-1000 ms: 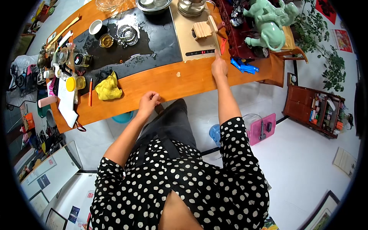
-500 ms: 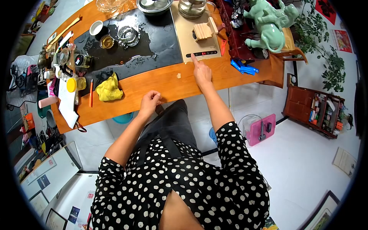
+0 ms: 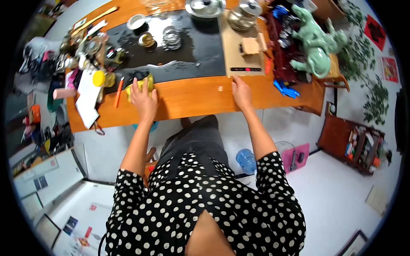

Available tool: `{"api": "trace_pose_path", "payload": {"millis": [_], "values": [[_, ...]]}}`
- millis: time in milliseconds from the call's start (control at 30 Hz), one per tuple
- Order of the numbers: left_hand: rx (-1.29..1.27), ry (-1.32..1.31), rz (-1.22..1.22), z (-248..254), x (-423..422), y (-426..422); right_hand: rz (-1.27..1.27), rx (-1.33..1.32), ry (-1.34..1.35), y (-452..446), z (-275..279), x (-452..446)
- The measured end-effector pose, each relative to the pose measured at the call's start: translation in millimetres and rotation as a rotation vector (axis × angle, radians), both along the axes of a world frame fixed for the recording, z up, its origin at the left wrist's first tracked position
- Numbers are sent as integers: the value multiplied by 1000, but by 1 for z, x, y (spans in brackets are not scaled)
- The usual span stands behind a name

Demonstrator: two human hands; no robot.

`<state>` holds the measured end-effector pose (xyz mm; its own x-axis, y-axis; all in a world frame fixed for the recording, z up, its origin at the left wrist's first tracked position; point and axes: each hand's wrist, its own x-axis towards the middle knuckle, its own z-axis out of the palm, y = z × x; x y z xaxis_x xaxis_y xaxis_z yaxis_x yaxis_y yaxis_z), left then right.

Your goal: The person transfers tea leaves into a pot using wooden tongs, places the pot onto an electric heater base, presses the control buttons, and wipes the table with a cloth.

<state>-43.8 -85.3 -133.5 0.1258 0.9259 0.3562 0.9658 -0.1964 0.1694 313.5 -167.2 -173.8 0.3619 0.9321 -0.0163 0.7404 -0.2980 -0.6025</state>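
My left hand (image 3: 144,101) lies with spread fingers on a crumpled yellow cloth (image 3: 150,80) near the table's front edge. Part of the cloth is hidden under the fingers. My right hand (image 3: 242,93) is over the wooden edge, its fingers stretched out and holding nothing. Just beyond its fingertips is a beige panel (image 3: 234,53) with a black control strip (image 3: 239,69) showing a red light. On this panel stand a glass kettle (image 3: 243,20) and a small light wooden piece (image 3: 251,46). Left of the cloth lies an orange pencil (image 3: 119,91).
A wet black tea tray (image 3: 196,47) holds a white cup (image 3: 136,22), a small glass of amber liquid (image 3: 146,40) and a clear glass vessel (image 3: 171,39). A yellow-lidded jar (image 3: 99,78) stands at left. On the right are a green elephant figure (image 3: 316,42) and blue packets (image 3: 286,88).
My left hand has moved forward and left onto the yellow cloth, its fingers spreading. My right hand has drawn back from the control strip. The camera view has shifted.
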Motion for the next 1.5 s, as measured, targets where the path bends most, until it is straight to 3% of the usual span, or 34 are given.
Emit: {"api": "trace_pose_path", "payload": {"millis": [33,67,167,267,333,367,433,500,633,767,800,867,967,1100,1200,1333,1500], "values": [[-83,79,81,-8,-10,2,31,6,54,0,5,-13],[-200,-153,81,-47,-42,6,129,-4,94,9,5,-40],[-205,-325,48,-61,-61,15,278,-68,149,7,14,-86],[-316,-794,181,-22,-47,10,351,-116,479,18,24,-135],[-406,-934,199,2,-36,0,272,-217,835,30,29,-166],[-368,-1143,82,2,-27,-7,224,-274,1012,33,31,-179],[-316,-1252,-31,17,-4,-17,117,-374,1389,41,44,-202],[-454,-1374,-22,28,8,-29,76,-444,1681,49,63,-212],[-628,-1596,-75,54,13,-37,14,-262,1622,52,47,-200],[-879,-1555,-395,42,6,-45,8,-139,1335,46,72,-168],[-1000,-1521,-405,52,3,-43,24,-82,1225,46,75,-158],[-1004,-1426,-373,47,-2,-37,-12,51,1138,46,91,-141],[-599,-1037,-193,-5,-11,-14,-30,277,908,48,89,-122],[-390,-604,-147,-41,-24,28,62,16,345,54,68,-104],[-287,-346,-180,-44,-17,52,205,19,2,56,49,-110],[-340,-107,-138,-47,0,81,273,-163,-19,57,36,-127],[-359,12,-103,-55,14,90,273,-168,-90,55,30,-139]]}}
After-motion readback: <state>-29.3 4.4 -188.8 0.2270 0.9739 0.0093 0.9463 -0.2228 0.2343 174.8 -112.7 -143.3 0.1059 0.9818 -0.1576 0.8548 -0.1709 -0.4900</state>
